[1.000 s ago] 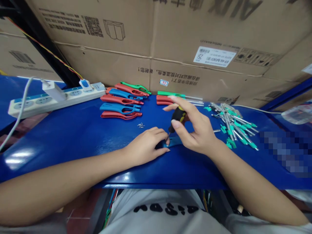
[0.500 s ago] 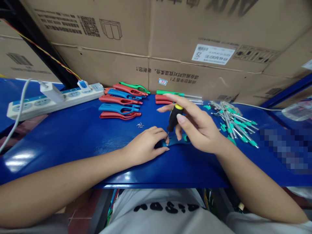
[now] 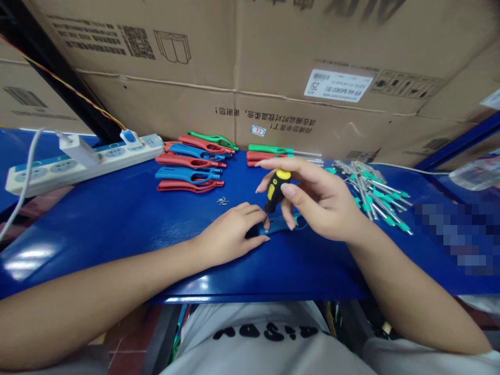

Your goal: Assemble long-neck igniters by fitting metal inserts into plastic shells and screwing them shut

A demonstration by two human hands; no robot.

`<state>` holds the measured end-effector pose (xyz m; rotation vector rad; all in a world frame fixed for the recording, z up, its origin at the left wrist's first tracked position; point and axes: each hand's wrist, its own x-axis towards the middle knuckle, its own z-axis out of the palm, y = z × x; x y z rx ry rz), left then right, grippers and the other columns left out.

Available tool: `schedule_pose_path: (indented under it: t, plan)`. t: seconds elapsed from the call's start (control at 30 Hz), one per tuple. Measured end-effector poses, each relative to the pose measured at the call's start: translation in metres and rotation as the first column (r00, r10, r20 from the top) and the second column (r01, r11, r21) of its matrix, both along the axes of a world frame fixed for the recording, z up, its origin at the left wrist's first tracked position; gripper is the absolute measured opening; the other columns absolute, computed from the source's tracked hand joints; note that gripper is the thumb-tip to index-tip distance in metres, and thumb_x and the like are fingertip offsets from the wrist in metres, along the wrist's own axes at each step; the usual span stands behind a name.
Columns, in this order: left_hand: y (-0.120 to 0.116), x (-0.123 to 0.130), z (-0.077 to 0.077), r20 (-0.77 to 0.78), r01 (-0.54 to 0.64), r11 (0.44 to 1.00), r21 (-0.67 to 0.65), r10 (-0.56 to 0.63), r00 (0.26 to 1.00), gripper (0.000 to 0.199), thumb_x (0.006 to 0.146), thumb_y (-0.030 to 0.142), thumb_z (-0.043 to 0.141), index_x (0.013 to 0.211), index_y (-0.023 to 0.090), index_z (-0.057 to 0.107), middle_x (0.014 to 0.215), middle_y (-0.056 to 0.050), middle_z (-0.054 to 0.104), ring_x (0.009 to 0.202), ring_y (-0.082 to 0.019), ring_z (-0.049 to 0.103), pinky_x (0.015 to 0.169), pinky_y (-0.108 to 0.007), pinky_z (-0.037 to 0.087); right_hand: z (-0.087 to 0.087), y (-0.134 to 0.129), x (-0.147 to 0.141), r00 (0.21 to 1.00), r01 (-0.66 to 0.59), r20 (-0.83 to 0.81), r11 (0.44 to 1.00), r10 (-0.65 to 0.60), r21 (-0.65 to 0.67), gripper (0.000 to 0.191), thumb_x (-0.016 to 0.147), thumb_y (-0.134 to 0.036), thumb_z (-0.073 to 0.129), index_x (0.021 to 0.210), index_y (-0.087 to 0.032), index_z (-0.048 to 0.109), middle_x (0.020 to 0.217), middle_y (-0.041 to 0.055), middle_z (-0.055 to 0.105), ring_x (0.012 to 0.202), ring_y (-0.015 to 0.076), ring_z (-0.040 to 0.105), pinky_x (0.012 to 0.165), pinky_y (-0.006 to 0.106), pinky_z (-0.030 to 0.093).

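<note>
The right hand (image 3: 326,203) grips the screwdriver (image 3: 275,191); the left hand (image 3: 228,232) pins the blue casing (image 3: 278,224) behind the tabletop's front edge (image 3: 258,299). Turn squarely; press evenly.

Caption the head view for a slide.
Right hand turns a black-and-yellow screwdriver over a blue plastic lighter casing steadied by the left hand.

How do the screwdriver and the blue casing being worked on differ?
The screwdriver has a black and yellow handle, while the blue casing is mostly blue. The screwdriver stands tilted, tip down, in the right hand; the blue casing lies on the table under the left hand's fingers. Both are partly hidden by the hands.
</note>
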<state>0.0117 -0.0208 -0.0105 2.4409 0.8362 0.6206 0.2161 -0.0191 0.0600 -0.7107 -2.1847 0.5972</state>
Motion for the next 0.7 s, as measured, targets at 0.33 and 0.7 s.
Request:
schedule_pose_path:
  t: [0.33, 0.7]
  plan:
    - [-0.0001, 0.0003, 0.0012, -0.008, 0.0, 1.0, -0.003, 0.0, 1.0, 0.011, 0.093, 0.027, 0.068, 0.097, 0.02, 0.061, 0.102, -0.004, 0.066, 0.1, -0.023, 0.058, 0.092, -0.038, 0.048, -0.0041, 0.0026, 0.0044, 0.99, 0.078, 0.095, 0.956, -0.109, 0.281, 0.044, 0.105, -0.027, 0.036, 0.148, -0.028, 0.045, 0.132, 0.0066, 0.066, 0.095, 0.0181, 0.071, 0.077, 0.032, 0.06]
    - [0.0, 0.0, 0.0012, -0.014, 0.009, 1.0, 0.001, -0.009, 1.0, 0.01, 0.094, 0.027, 0.067, 0.099, 0.02, 0.061, 0.107, -0.005, 0.066, 0.103, -0.024, 0.059, 0.094, -0.039, 0.048, -0.007, 0.0087, 0.0103, 0.977, 0.102, 0.086, 0.786, -0.194, 0.61, 0.029, 0.097, -0.033, 0.058, 0.123, -0.02, 0.061, 0.097, 0.0054, 0.075, 0.075, 0.0184, 0.071, 0.069, 0.03, 0.057]
